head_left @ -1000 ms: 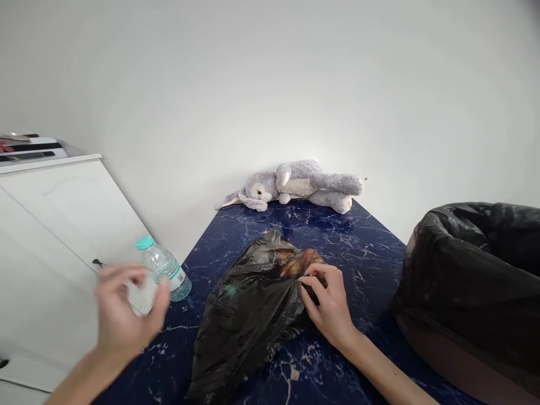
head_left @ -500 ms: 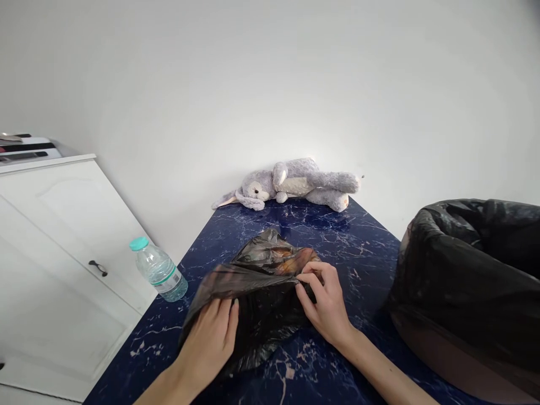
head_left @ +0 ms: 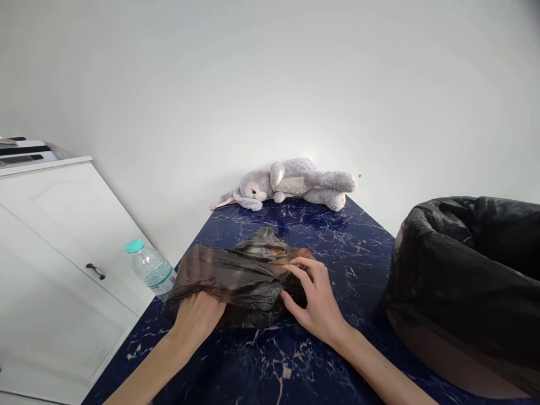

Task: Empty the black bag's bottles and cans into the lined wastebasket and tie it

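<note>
A thin black plastic bag (head_left: 244, 275) lies crumpled on the dark blue marbled table, with orange-brown contents (head_left: 277, 251) showing dimly through the film. My left hand (head_left: 198, 318) reaches into the bag's near opening. Its fingers are under the plastic, so their grip is hidden. On the bag's right side rests my right hand (head_left: 312, 295), thumb and fingers apart, fingertips touching the film. A clear water bottle (head_left: 152, 270) with a turquoise cap stands left of the bag, its lower part partly covered by the plastic.
To the right stands a bin (head_left: 447, 349) lined with a black bag (head_left: 455, 281). A grey plush rabbit (head_left: 291, 183) lies on its side at the table's far end, against the wall. A white cabinet (head_left: 63, 270) stands on the left.
My left hand has gone deeper under the plastic, and the bag's top layer has spread left, towards the bottle. My right thumb and fingers have parted from their pinch on the bag's edge.
</note>
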### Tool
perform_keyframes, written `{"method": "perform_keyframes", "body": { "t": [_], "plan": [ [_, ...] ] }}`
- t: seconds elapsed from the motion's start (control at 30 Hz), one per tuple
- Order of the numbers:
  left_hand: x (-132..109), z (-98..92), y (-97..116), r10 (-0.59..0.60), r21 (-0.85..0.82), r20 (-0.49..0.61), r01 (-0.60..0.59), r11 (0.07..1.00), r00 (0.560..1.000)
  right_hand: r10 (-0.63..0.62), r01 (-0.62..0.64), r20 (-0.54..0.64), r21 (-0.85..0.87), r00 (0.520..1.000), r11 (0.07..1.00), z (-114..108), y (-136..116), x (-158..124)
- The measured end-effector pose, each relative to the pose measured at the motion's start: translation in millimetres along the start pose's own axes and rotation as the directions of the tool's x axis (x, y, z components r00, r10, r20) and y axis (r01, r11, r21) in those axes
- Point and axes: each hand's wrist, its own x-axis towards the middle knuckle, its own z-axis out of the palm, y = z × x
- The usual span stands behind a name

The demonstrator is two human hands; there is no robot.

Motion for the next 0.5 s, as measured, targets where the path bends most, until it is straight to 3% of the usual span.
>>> {"method": "perform_keyframes", "body": {
  "t": [0.33,0.5],
  "plan": [
    [6.3,29.2,-21.2,0.024,0.003,-0.08,-0.024,1.0,0.996,0.166,-0.159,0.036,-0.144,0.986,0.977,12.6,17.4,-6.0],
    [5.2,13.2,-12.2,0.011,-0.06,-0.173,-0.022,0.998,0.985,0.194,-0.181,0.068,-0.17,0.979,0.969,14.8,19.9,-8.6]
  ]
}}
